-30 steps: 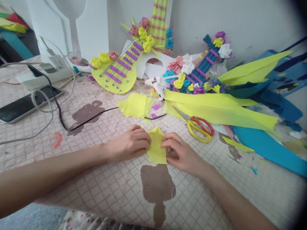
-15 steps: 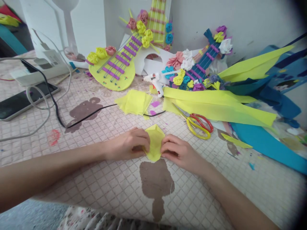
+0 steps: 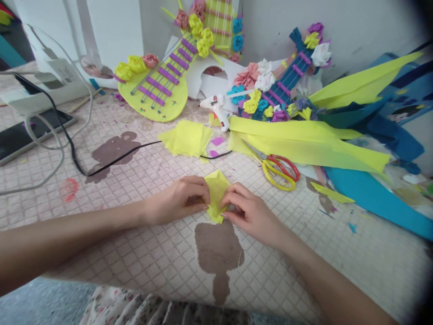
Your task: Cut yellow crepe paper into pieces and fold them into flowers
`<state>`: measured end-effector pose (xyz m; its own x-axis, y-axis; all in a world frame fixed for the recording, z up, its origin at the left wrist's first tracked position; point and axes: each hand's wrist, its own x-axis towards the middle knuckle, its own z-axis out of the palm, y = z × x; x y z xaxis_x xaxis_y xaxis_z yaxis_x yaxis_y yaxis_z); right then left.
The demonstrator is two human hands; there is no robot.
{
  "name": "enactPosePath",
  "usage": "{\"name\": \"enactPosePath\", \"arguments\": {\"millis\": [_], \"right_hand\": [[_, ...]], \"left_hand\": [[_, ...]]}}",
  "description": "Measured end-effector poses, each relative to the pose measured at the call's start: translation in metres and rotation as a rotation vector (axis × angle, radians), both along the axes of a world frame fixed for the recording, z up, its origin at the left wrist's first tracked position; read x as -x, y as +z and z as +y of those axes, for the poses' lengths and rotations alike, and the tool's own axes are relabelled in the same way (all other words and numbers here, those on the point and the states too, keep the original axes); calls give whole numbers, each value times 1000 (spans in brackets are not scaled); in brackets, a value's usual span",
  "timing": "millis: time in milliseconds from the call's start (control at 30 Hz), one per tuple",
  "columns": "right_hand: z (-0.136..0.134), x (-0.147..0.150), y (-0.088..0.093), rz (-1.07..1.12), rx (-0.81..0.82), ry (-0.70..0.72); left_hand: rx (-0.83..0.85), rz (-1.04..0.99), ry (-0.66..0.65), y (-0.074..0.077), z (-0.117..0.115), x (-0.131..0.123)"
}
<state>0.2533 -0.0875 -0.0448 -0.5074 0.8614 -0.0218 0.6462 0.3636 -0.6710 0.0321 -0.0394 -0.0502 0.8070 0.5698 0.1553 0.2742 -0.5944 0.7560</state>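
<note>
A small yellow paper piece (image 3: 215, 192) is held between my hands above the quilted tablecloth (image 3: 162, 257). My left hand (image 3: 191, 196) pinches its left edge. On the right side, my right hand (image 3: 241, 207) grips the paper's lower right edge with bent fingers. The paper's lower part is creased and narrowed, with a pointed top. Behind it lies a stack of yellow paper squares (image 3: 187, 137). Scissors (image 3: 279, 171) with red and yellow handles rest to the right.
A white glue gun (image 3: 218, 110) stands behind the paper. Long yellow paper strips (image 3: 304, 142) and blue paper (image 3: 375, 194) lie right. Flower-trimmed paper instruments (image 3: 162, 90) lean at the back. A phone (image 3: 37, 131), power strip (image 3: 50, 90) and black cable (image 3: 115, 160) are left.
The fingers of my right hand have moved inward over the paper, and its lower part is now more creased and narrower. The view has shifted slightly.
</note>
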Motion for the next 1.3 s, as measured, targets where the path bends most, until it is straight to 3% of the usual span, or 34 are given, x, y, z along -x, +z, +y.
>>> {"name": "enactPosePath", "arguments": {"millis": [133,333,633,933,1300], "right_hand": [[2,-1,1,9,-4,-10],[0,0,-1,-17,-10,-40],[-4,6,-4,-44,-30,-108],[-8,13,-9,-104,-123,-184],[-7,13,-11,-119,-154,-186]], "left_hand": [[17,-7,-37,-1,4,2],[-10,19,62,-1,1,-2],[-27,40,80,0,-4,-5],[-53,76,186,-3,-9,-9],[-83,76,192,-2,-9,-11]]}}
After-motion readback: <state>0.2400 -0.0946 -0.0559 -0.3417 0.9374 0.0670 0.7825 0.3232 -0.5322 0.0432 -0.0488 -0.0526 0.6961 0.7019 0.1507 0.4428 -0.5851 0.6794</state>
